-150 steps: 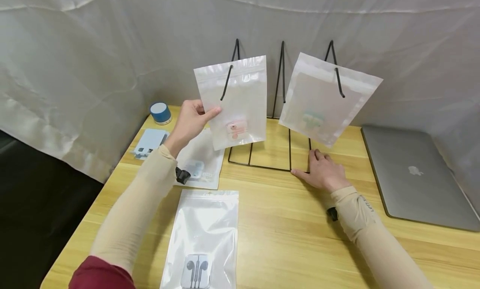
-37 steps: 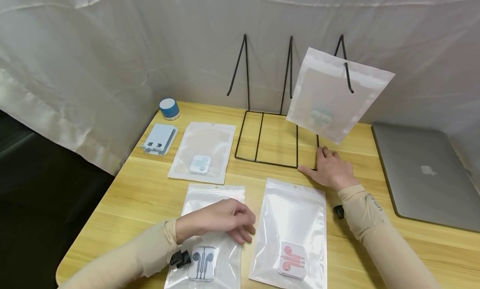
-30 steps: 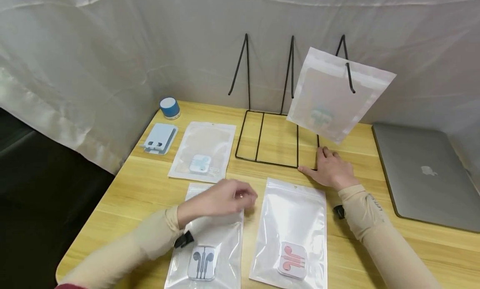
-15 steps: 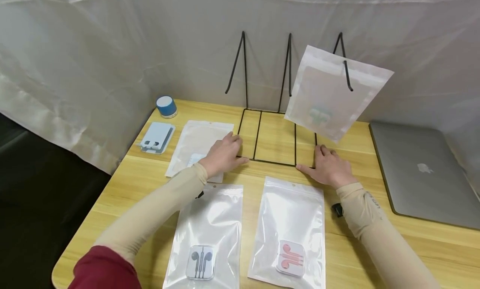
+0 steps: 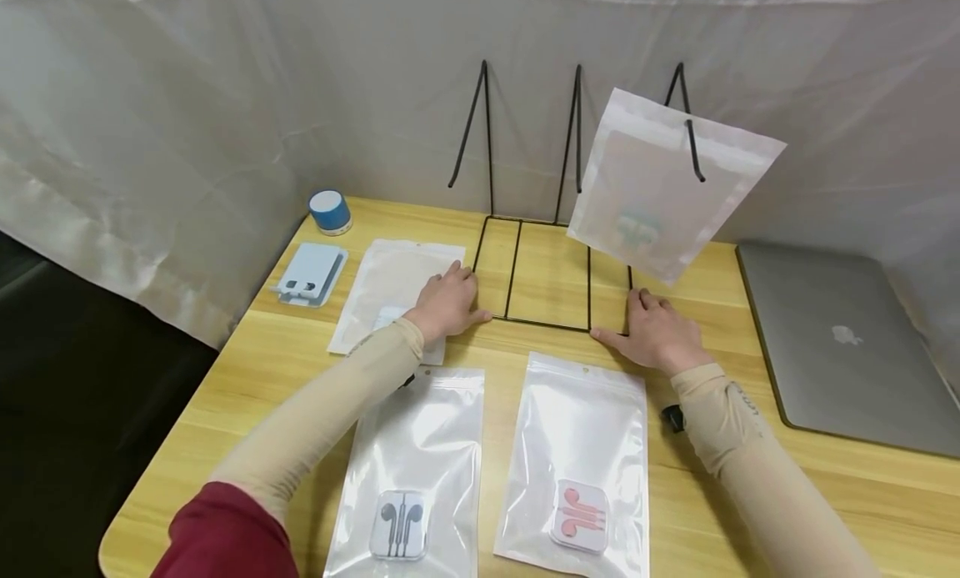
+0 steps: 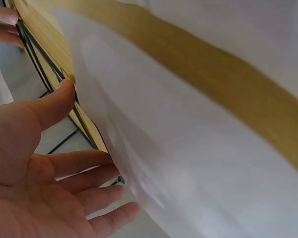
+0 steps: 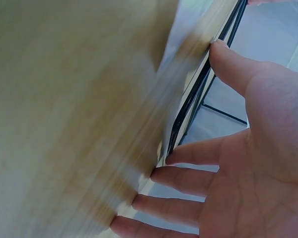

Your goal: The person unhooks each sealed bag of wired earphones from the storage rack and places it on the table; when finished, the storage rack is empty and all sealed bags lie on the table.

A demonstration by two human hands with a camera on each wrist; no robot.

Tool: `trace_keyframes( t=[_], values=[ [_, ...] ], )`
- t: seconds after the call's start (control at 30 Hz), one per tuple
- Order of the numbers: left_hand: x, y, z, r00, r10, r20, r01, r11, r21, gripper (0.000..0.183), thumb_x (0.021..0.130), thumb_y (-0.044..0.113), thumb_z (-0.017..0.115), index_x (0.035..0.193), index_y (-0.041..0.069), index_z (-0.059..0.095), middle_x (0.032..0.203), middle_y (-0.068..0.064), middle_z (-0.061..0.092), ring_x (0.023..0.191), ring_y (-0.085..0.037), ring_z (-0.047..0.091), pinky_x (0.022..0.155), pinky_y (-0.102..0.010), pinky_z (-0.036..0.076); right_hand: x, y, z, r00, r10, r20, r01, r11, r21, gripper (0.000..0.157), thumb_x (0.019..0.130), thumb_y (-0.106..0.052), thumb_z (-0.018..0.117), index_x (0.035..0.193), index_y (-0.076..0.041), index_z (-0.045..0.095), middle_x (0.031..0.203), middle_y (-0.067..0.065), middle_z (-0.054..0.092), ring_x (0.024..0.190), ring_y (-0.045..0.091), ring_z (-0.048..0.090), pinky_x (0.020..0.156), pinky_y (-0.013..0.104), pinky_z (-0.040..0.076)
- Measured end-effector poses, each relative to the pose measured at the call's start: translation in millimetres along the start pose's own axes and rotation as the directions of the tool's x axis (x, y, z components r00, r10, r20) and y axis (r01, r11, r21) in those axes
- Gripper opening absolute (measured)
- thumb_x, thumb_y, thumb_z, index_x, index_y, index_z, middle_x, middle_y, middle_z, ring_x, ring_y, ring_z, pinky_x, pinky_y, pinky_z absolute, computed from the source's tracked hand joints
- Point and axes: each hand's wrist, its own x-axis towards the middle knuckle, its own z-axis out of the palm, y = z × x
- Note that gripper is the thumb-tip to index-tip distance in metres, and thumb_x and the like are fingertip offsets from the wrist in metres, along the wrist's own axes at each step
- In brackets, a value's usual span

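A black wire display rack (image 5: 547, 324) stands at the back of the table, with three hooks. My left hand (image 5: 447, 301) touches its front left corner, fingers along the side and thumb at the front bar; in the left wrist view the fingers of that hand (image 6: 49, 173) are extended. At the front right corner rests my right hand (image 5: 662, 332), its fingers spread against the frame in the right wrist view. From the right hook hangs a white zip bag (image 5: 667, 186) with greenish earphones. Flat in front lie a bag with pink earphones (image 5: 580, 515) and one with dark grey earphones (image 5: 399, 525).
Another white bag (image 5: 397, 269) lies left of the rack, partly under my left hand and wrist. Beyond it are a light blue folding stand (image 5: 311, 271) and a small blue cylinder (image 5: 330, 212). A closed grey laptop (image 5: 840, 336) lies right. A pale curtain (image 5: 375, 86) hangs behind.
The pink-earphone bag, earlier on the left hook with my left hand at it, now lies on the table. My left hand has moved from the front bags up to the rack. The right hand stays put.
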Motion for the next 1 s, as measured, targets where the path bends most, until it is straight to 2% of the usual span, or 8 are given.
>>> trace_keyframes(
  t=[0.13,0.23,0.5,0.63,0.73,0.8,0.9,1.0],
  values=[
    [2.7,0.7,-0.3,1.000,-0.003,-0.012,0.003,1.000,-0.003,0.047,0.094,0.047,0.065,0.104,0.001,0.065,0.148,-0.018,0.043,0.144,-0.037,0.023,0.112,-0.055,0.027,0,0,0.2,1.000,0.005,0.002,-0.005,1.000,0.002,0.104,0.091,-0.073,0.043,0.151,0.009,0.022,0.152,0.032,0.026,0.133,0.053,0.031,0.080,0.069,0.045],
    [4.2,1.5,-1.2,1.000,-0.009,-0.015,0.009,1.000,-0.006,0.040,0.093,0.047,0.066,0.084,0.008,0.060,0.145,-0.018,0.046,0.143,-0.038,0.024,0.111,-0.055,0.028,0,1,0.5,1.000,0.005,-0.002,-0.005,1.000,0.007,0.104,0.091,-0.074,0.043,0.151,0.009,0.022,0.152,0.032,0.026,0.133,0.054,0.031,0.081,0.069,0.045],
    [5.4,2.1,-3.0,1.000,-0.027,-0.010,0.027,0.999,-0.022,0.041,0.090,0.047,0.070,0.081,0.009,0.058,0.141,-0.018,0.051,0.142,-0.038,0.028,0.110,-0.052,0.031,-2,9,-3.9,0.999,-0.040,0.006,0.039,0.997,0.068,0.109,0.087,-0.075,0.051,0.147,0.013,0.027,0.147,0.037,0.031,0.129,0.055,0.036,0.088,0.068,0.042],
    [5.6,2.3,-2.4,1.000,-0.025,-0.004,0.025,1.000,-0.011,0.041,0.090,0.047,0.070,0.081,0.009,0.058,0.141,-0.019,0.051,0.142,-0.038,0.028,0.111,-0.052,0.031,-9,27,-21.6,0.996,-0.054,0.072,0.044,0.991,0.128,0.104,0.083,-0.075,0.057,0.137,0.013,0.042,0.130,0.038,0.049,0.114,0.055,0.050,0.085,0.063,0.047],
    [6.2,2.7,-1.9,1.000,-0.023,0.003,0.023,1.000,-0.005,0.041,0.090,0.047,0.069,0.080,0.009,0.058,0.143,-0.019,0.049,0.143,-0.038,0.027,0.112,-0.052,0.029,-15,48,-42.6,0.995,-0.030,0.095,0.017,0.990,0.139,0.107,0.081,-0.077,0.057,0.137,0.013,0.044,0.127,0.040,0.050,0.108,0.057,0.052,0.076,0.062,0.050],
    [6.7,2.9,-1.7,1.000,-0.022,0.007,0.022,1.000,-0.004,0.041,0.090,0.047,0.070,0.080,0.009,0.058,0.143,-0.019,0.049,0.143,-0.038,0.026,0.112,-0.052,0.027,-19,62,-56.5,0.998,-0.014,0.059,0.005,0.989,0.150,0.108,0.082,-0.077,0.056,0.140,0.013,0.040,0.132,0.041,0.046,0.110,0.060,0.048,0.074,0.064,0.048],
    [7.1,3.2,-1.7,1.000,-0.022,0.008,0.022,1.000,0.007,0.041,0.090,0.047,0.069,0.080,0.009,0.059,0.143,-0.019,0.048,0.143,-0.037,0.026,0.113,-0.051,0.027,-24,74,-72.0,0.996,0.004,-0.094,0.017,0.974,0.227,0.103,0.085,-0.071,0.059,0.145,0.010,0.036,0.139,0.038,0.042,0.114,0.059,0.047,0.084,0.068,0.042],
    [6.9,3.2,-1.8,1.000,-0.013,0.008,0.013,1.000,0.020,0.040,0.090,0.047,0.068,0.082,0.009,0.061,0.143,-0.019,0.049,0.143,-0.038,0.026,0.113,-0.051,0.027,-26,76,-79.3,0.963,0.041,-0.267,0.065,0.925,0.375,0.087,0.087,-0.061,0.065,0.145,0.001,0.043,0.139,0.028,0.049,0.112,0.048,0.055,0.087,0.061,0.044]
  ],
)
